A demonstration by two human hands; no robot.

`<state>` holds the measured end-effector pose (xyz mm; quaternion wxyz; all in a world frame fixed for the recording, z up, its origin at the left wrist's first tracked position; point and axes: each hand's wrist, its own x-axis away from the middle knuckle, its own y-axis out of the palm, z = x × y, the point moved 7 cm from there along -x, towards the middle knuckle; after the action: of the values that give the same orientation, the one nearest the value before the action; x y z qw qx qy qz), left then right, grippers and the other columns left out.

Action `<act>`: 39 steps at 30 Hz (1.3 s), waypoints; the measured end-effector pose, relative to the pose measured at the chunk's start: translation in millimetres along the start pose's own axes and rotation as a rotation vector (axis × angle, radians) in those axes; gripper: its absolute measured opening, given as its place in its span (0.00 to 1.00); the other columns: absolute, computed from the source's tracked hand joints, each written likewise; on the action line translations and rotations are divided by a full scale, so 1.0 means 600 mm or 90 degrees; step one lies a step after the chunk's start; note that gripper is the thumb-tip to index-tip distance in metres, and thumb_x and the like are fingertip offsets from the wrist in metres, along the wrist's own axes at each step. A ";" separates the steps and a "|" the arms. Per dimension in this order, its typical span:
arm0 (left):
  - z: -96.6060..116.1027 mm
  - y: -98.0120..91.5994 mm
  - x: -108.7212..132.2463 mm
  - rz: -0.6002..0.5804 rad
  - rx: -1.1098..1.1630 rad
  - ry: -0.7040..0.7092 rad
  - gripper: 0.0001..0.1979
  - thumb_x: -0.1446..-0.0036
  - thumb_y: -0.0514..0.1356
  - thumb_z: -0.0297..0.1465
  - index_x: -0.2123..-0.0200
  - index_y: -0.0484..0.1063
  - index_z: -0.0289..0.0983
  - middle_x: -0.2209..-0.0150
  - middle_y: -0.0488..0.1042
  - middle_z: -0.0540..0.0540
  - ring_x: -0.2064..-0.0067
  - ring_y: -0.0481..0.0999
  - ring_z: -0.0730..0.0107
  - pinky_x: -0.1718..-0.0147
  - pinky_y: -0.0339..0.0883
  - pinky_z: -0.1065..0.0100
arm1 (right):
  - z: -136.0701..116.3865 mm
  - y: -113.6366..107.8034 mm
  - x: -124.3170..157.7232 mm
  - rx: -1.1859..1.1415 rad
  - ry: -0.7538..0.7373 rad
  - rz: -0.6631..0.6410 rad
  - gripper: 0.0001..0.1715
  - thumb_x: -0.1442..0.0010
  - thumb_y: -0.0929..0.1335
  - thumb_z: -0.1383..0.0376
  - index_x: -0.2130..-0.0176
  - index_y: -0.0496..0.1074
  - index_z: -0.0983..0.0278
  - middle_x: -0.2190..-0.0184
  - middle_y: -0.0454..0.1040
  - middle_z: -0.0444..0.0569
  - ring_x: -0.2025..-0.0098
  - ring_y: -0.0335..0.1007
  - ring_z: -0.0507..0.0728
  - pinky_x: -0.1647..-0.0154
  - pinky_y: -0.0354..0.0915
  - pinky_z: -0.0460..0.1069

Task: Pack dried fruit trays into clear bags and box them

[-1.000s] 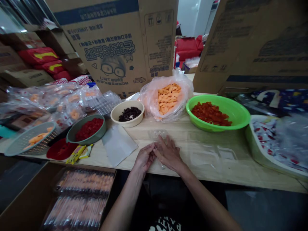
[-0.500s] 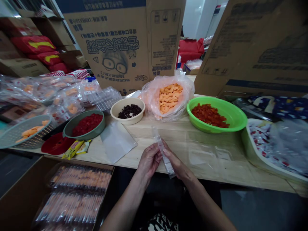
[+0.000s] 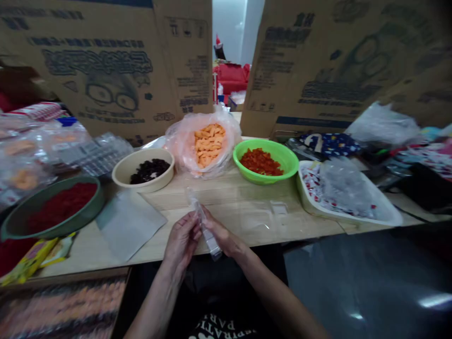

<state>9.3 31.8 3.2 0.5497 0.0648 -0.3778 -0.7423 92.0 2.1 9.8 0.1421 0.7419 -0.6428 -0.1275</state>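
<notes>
My right hand [image 3: 222, 234] is closed around a narrow stack of clear plastic trays [image 3: 211, 242], seen edge-on and tilted over the table's front edge. At the left side of the stack, the curled fingers of my left hand [image 3: 183, 235] pinch against its edge; their tips are partly hidden. Beyond the hands stands an open plastic bag [image 3: 210, 146] of orange, ridged pieces. Flat on the table to the right of my hands lies a clear plastic tray [image 3: 259, 216], hard to make out against the wood.
A cream bowl [image 3: 118, 176] holds dark pieces, a green basin [image 3: 289, 165] orange-red ones, and a grey-green bowl [image 3: 95, 207] red ones. White sheets [image 3: 129, 226] lie at left. A white tub [image 3: 384, 216] of small packets stands right. Cardboard boxes [image 3: 183, 61] rise behind.
My view has turned right, so the table's things sit further left and more of the right side shows. Both hands stay on the plastic trays in nearly the same pose.
</notes>
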 end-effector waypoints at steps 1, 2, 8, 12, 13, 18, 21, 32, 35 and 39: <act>0.006 0.004 0.004 -0.001 -0.023 0.016 0.19 0.59 0.77 0.34 0.69 0.73 0.31 0.77 0.65 0.55 0.78 0.59 0.85 0.81 0.55 0.81 | -0.001 -0.003 -0.002 0.025 -0.007 0.012 0.50 0.42 0.69 0.47 0.29 0.52 0.59 0.30 0.56 0.49 0.30 0.50 0.62 0.29 0.46 0.60; 0.013 0.007 0.007 -0.005 -0.040 0.033 0.19 0.59 0.77 0.34 0.69 0.73 0.31 0.76 0.66 0.54 0.77 0.59 0.84 0.81 0.56 0.81 | -0.002 -0.005 -0.004 0.046 -0.007 0.025 0.51 0.44 0.70 0.50 0.29 0.52 0.59 0.29 0.53 0.48 0.28 0.47 0.62 0.28 0.44 0.59; 0.066 -0.029 0.001 -0.021 -0.095 0.097 0.19 0.58 0.75 0.35 0.74 0.69 0.33 0.75 0.59 0.54 0.76 0.56 0.82 0.81 0.54 0.78 | -0.023 -0.038 -0.034 0.116 0.068 0.105 0.45 0.39 0.60 0.54 0.27 0.47 0.59 0.28 0.51 0.49 0.30 0.52 0.66 0.33 0.53 0.64; 0.087 -0.131 -0.033 0.044 -0.279 0.030 0.22 0.63 0.75 0.39 0.76 0.66 0.35 0.77 0.59 0.54 0.77 0.56 0.80 0.81 0.49 0.76 | -0.014 -0.100 -0.058 0.598 0.201 0.199 0.51 0.38 0.63 0.45 0.26 0.42 0.59 0.25 0.38 0.57 0.27 0.32 0.76 0.33 0.38 0.74; 0.089 -0.158 -0.041 0.057 -0.352 -0.004 0.22 0.62 0.73 0.41 0.77 0.65 0.35 0.78 0.58 0.55 0.78 0.55 0.79 0.82 0.48 0.75 | -0.009 -0.112 -0.062 0.717 0.235 0.215 0.53 0.39 0.63 0.43 0.26 0.42 0.60 0.25 0.35 0.59 0.27 0.27 0.79 0.34 0.35 0.76; 0.139 -0.224 -0.038 0.255 -0.859 0.079 0.16 0.46 0.60 0.42 0.64 0.74 0.33 0.71 0.71 0.44 0.69 0.71 0.63 0.70 0.65 0.66 | -0.002 -0.135 -0.045 1.009 0.264 0.201 0.45 0.32 0.54 0.42 0.27 0.47 0.63 0.26 0.38 0.65 0.28 0.34 0.81 0.36 0.41 0.74; 0.120 -0.168 -0.010 0.254 -1.124 0.249 0.26 0.38 0.54 0.41 0.42 0.70 0.32 0.49 0.73 0.31 0.48 0.73 0.45 0.50 0.67 0.51 | -0.043 -0.173 0.009 1.138 0.187 0.275 0.39 0.30 0.57 0.49 0.27 0.49 0.61 0.28 0.46 0.67 0.30 0.45 0.79 0.39 0.48 0.73; -0.067 0.000 -0.043 -0.187 -1.322 0.359 0.39 0.39 0.53 0.56 0.30 0.54 0.48 0.27 0.44 0.37 0.27 0.42 0.34 0.35 0.45 0.32 | -0.018 -0.261 0.072 1.265 0.162 0.274 0.30 0.29 0.57 0.57 0.31 0.58 0.53 0.30 0.54 0.62 0.31 0.50 0.74 0.40 0.54 0.68; -0.081 -0.006 -0.044 -0.249 -1.355 0.418 0.35 0.39 0.56 0.55 0.33 0.62 0.47 0.27 0.48 0.39 0.28 0.46 0.33 0.36 0.46 0.31 | -0.036 -0.255 0.072 1.253 0.142 0.272 0.30 0.28 0.57 0.58 0.30 0.58 0.52 0.30 0.54 0.60 0.31 0.50 0.71 0.40 0.56 0.66; -0.088 -0.030 -0.021 -0.183 -1.382 0.490 0.24 0.34 0.56 0.44 0.37 0.67 0.46 0.28 0.51 0.42 0.29 0.52 0.40 0.35 0.50 0.36 | -0.083 -0.318 0.134 1.274 0.183 0.393 0.30 0.30 0.58 0.59 0.32 0.60 0.55 0.32 0.58 0.61 0.31 0.50 0.72 0.40 0.54 0.68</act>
<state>27.4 19.0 -49.6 0.3056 -0.1767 0.6603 -0.6628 296.9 -49.9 -16.2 -0.4330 0.3334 -0.5930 0.5914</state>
